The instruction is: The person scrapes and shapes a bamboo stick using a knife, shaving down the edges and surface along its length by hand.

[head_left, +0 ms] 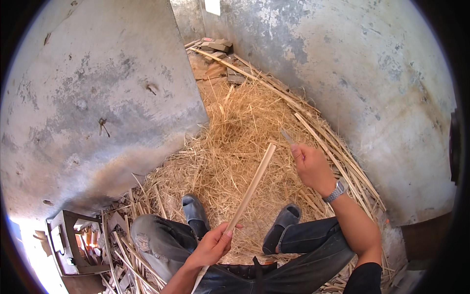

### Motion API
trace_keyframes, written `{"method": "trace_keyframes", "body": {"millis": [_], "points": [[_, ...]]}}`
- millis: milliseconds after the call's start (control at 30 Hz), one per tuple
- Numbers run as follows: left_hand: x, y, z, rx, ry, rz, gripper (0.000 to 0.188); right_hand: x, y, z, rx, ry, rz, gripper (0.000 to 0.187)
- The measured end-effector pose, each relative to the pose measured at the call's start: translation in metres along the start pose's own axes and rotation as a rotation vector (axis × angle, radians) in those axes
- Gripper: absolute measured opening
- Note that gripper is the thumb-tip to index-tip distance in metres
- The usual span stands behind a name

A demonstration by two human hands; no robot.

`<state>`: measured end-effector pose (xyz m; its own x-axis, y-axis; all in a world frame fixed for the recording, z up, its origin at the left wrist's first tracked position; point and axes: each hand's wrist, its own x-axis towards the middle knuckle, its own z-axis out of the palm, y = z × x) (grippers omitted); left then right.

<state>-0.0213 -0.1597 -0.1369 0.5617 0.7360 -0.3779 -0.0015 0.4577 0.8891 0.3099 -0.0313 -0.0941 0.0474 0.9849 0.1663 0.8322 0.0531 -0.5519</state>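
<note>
A long pale strip of split bamboo or wood (253,183) slants up and away from my lap, its far end above the shavings. Around its lower part my left hand (215,246) is closed, and the strip's tail passes below the hand toward my lap. To the right of the far end, my right hand (311,165) is closed around a knife (287,136). The narrow blade points up and left, apart from the strip, and the handle is hidden in my fist. A metal-banded watch (335,191) is on my right wrist.
Curly shavings (240,112) cover the floor around my shoes. Long strips (323,134) lie along the right wall (372,88). Wood blocks (215,46) are stacked at the far corner. A grey wall (98,98) stands left. A dark frame-like box (63,245) sits lower left beside more strips.
</note>
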Motion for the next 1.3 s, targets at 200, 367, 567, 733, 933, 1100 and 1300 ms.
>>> {"method": "trace_keyframes", "body": {"millis": [200,367,567,733,933,1100,1300], "points": [[0.001,-0.008,-0.001,0.069,0.063,-0.021,0.042,-0.023,-0.028,0.022,0.023,-0.125,-0.099,0.049],[0.003,-0.007,-0.002,0.082,0.09,-0.022,0.042,-0.034,-0.038,0.032,0.005,-0.216,-0.115,0.046],[0.003,-0.003,0.0,0.081,0.089,-0.014,0.043,-0.036,-0.037,0.035,-0.005,-0.26,-0.121,0.046],[0.003,-0.003,0.001,0.093,0.091,-0.023,0.043,-0.035,-0.035,0.034,-0.006,-0.29,-0.106,0.046],[0.003,-0.003,0.001,0.08,0.09,-0.018,0.043,-0.032,-0.035,0.029,-0.005,-0.277,-0.11,0.05],[0.004,-0.002,0.002,0.086,0.068,-0.034,0.043,-0.025,-0.022,0.028,0.032,-0.243,-0.11,0.055],[0.004,-0.003,0.002,0.112,0.07,-0.018,0.044,-0.019,-0.016,0.024,0.014,-0.196,-0.09,0.057]]}}
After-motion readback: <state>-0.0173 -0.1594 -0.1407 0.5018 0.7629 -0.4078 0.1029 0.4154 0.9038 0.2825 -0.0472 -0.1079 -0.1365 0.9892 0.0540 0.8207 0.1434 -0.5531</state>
